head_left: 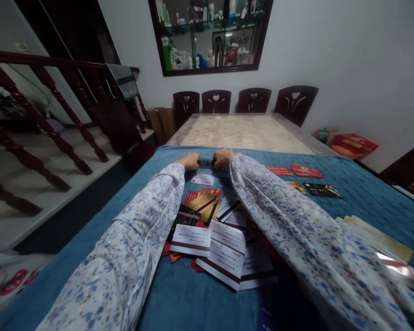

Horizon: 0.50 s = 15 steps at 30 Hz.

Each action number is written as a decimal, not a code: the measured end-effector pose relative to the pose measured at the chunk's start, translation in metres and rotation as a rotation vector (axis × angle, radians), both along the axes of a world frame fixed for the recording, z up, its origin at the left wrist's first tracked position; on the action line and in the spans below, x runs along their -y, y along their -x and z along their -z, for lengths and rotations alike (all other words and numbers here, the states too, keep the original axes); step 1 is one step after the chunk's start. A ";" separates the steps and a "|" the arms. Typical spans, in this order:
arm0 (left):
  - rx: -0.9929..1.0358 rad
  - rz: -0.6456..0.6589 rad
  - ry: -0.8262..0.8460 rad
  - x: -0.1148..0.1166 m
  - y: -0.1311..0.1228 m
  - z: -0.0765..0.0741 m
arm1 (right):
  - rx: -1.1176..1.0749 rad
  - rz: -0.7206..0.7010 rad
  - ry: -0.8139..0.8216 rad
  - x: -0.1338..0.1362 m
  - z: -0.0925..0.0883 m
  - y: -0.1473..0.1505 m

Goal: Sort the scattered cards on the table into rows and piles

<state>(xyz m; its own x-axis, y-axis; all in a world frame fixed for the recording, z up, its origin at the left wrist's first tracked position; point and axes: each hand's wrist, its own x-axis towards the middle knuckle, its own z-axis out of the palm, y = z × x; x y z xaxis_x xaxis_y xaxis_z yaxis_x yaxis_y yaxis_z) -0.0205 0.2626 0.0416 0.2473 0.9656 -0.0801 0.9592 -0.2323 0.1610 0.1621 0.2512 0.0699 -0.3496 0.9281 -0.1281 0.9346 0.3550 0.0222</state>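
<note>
Both arms reach forward to the far part of a blue cloth [179,294]. A black card [206,163] with pale markings lies between my left hand [190,161] and my right hand [223,158]. Each hand is closed on one end of it; the fingertips are partly hidden. Just nearer to me are a white card [203,179] and a dark blue card [224,182], the latter partly behind my right sleeve. Between my forearms spreads a loose heap of cards: gold ones [203,205], black ones [188,215], red ones and white striped ones [224,255].
Right of my right arm lie red cards [307,170], a black-and-gold card [322,190] and a pale stack [376,236]. Beyond the cloth is the stone tabletop [238,131], with several chairs [216,101] behind. A wooden railing [55,133] stands left.
</note>
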 end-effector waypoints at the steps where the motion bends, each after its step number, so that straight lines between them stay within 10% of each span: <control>1: -0.010 0.001 -0.011 0.003 0.000 0.000 | 0.007 -0.001 -0.007 0.001 0.000 0.000; 15: -0.044 0.017 -0.080 0.041 0.021 -0.011 | -0.018 -0.140 -0.120 0.000 0.000 -0.014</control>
